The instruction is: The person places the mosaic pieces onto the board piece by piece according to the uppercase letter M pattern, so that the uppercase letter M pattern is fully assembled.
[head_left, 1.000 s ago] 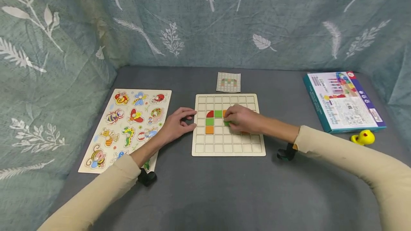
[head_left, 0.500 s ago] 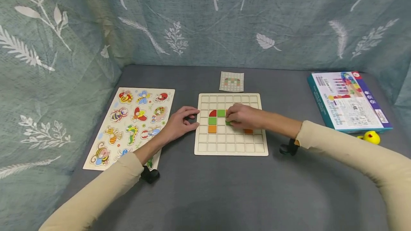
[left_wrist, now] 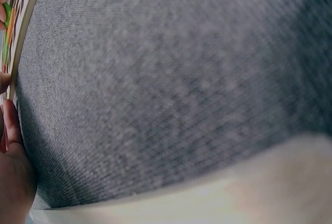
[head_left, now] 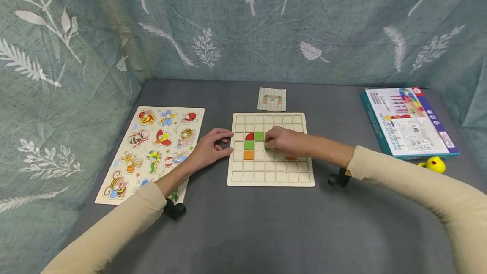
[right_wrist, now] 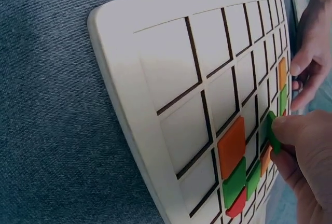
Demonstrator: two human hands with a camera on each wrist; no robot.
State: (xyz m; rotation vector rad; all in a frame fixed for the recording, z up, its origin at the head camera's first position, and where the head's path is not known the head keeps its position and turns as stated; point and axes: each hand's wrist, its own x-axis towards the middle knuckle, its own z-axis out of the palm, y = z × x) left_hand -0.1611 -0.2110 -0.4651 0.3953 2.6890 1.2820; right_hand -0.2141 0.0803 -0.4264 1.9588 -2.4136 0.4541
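Note:
In the head view my right hand (head_left: pixel 287 141) is over the middle of a pale wooden grid board (head_left: pixel 272 177). Thumb and finger pinch a green square tile (right_wrist: pixel 273 132), tilted on edge above the cells in the right wrist view. My left hand (head_left: pixel 209 149) touches the board's left edge with relaxed fingers and thumb. Set in cells on the left are a red rounded tile (head_left: pixel 249 137), green tiles (head_left: pixel 259 136) and an orange tile (head_left: pixel 248 155). Beyond my right hand, the right wrist view shows another orange tile (right_wrist: pixel 232 147) beside green and red ones.
A small pattern card (head_left: pixel 272 99) lies behind the board. To the left is an insect peg puzzle (head_left: pixel 131 145), partly under my left forearm. A boxed game (head_left: pixel 411 121) and a yellow toy duck (head_left: pixel 435 164) are at the right on the grey table (head_left: pixel 262 227).
The head view has shifted slightly. My right hand stays over the same cells with only a small movement of its fingers, and my left hand keeps its place at the board's edge.

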